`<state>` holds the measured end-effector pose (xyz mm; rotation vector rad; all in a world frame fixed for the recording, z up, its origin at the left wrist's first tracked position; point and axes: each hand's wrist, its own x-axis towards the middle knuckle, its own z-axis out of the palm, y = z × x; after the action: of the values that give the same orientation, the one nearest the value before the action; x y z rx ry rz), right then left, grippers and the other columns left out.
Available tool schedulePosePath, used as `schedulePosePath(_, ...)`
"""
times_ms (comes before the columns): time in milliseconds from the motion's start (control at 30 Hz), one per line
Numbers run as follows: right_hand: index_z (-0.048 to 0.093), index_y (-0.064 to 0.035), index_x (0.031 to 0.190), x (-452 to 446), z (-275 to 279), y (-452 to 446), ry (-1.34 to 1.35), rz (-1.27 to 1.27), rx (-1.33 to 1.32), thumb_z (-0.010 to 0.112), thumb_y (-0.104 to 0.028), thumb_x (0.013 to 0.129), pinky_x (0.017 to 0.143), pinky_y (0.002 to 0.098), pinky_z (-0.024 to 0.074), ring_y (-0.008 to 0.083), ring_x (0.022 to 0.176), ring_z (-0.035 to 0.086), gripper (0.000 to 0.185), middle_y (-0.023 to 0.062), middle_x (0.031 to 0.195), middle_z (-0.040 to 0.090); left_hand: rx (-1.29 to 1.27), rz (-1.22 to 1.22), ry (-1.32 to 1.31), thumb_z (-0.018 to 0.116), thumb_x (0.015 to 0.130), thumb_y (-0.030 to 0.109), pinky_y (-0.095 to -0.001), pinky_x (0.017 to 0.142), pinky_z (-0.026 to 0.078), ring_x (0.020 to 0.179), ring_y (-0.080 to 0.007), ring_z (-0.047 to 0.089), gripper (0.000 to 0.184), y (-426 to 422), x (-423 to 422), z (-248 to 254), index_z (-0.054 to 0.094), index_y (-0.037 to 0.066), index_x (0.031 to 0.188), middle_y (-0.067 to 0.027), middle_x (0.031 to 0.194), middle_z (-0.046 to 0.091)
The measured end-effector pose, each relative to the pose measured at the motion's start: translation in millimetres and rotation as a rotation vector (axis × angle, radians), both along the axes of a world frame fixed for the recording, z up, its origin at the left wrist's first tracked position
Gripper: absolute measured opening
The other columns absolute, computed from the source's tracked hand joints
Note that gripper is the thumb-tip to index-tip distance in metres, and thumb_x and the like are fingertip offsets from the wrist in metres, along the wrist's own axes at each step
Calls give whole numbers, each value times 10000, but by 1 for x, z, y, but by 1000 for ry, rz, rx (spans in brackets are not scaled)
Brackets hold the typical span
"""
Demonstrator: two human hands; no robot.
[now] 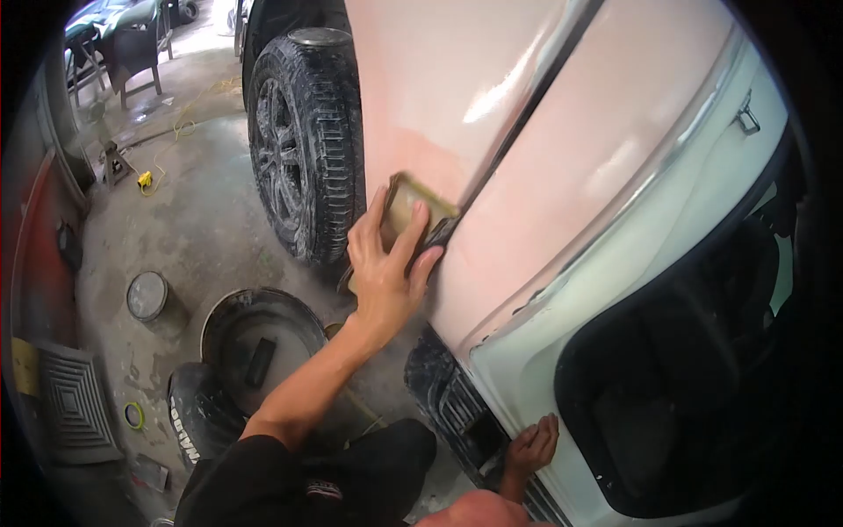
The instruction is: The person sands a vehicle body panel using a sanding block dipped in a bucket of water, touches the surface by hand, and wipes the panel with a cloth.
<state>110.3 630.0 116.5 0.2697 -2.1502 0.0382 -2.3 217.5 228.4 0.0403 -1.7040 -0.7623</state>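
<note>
My left hand (386, 263) is closed round a tan sanding pad (408, 204) with dark edges. The fingers press it to the pinkish body panel (421, 105) of a vehicle, beside the dark gap between two panels. Around the pad the surface shows a deeper pink, wet-looking patch (426, 158). At lower right, my right hand (531, 446) has its fingers curled in and rests by the pale door frame (518, 378), above the dark side step (448, 395). I see nothing in it.
A dusty wheel (307, 149) stands left of the panel. A dark tub (215, 321) holds cloudy water and a black block (259, 362). Nearby on the floor are a lidded can (147, 296), a roll of tape (133, 415) and a yellow cord (146, 180).
</note>
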Motion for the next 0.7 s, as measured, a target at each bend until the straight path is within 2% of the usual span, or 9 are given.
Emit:
schedulePosePath(67,702,102,1077,3,1,-5,-14,-10,9,526,-144,1068,1026,545,576,464,1153,693,303,279,1197,704,-16,7,31,830,874,104,-493,1120,401,1345,-435,509,586,0,-5,2,674,59,1437,-303,1593,448)
schedulePosePath(167,699,99,1105,1,-5,0,-23,-9,-23,524,-150,1070,1032,555,570,462,1168,687,307,272,1208,700,-4,13,77,806,899,86,-498,1133,397,1358,-448,502,561,-9,-15,50,667,48,1441,-320,1588,444)
schedulePosePath(300,701,105,1125,3,-1,-2,11,-12,23,542,-108,1069,1009,530,573,467,1140,700,272,274,1196,710,-57,-20,11,802,905,85,-501,1155,385,1384,-462,486,585,-3,-4,16,643,37,1466,-327,1591,434)
schedulePosePath(400,700,106,1127,3,-2,0,-4,-8,8,544,-101,1066,1013,531,572,461,1147,700,266,277,1209,708,-107,35,12,796,917,95,-508,1160,384,1403,-478,472,580,-6,-5,23,638,45,1474,-325,1590,433)
schedulePosePath(467,693,103,1146,5,-7,-2,-24,-49,1,538,-95,1062,1026,534,569,451,1185,686,266,265,1252,696,-63,5,69,769,943,88,-541,1169,370,1430,-487,450,581,-13,-18,61,616,67,1503,-332,1589,424)
schedulePosePath(533,684,93,1173,6,-4,0,-61,-60,11,529,-90,1056,1028,542,574,438,1214,679,266,242,1284,686,-42,-26,62,754,952,73,-536,1185,362,1454,-475,434,580,-12,-17,62,606,69,1513,-334,1591,422)
schedulePosePath(633,679,97,1192,6,-10,6,-80,-52,-5,516,-121,1070,1052,550,558,454,1237,660,299,243,1310,675,-111,17,-42,746,961,63,-510,1197,363,1462,-466,435,573,-3,-5,4,603,70,1516,-325,1581,437)
schedulePosePath(700,674,105,1191,8,-5,3,-86,-44,-6,509,-136,1077,1063,552,549,460,1244,652,313,246,1319,667,-138,33,-5,732,977,61,-495,1201,364,1465,-463,436,558,-7,-5,26,598,68,1519,-321,1580,433)
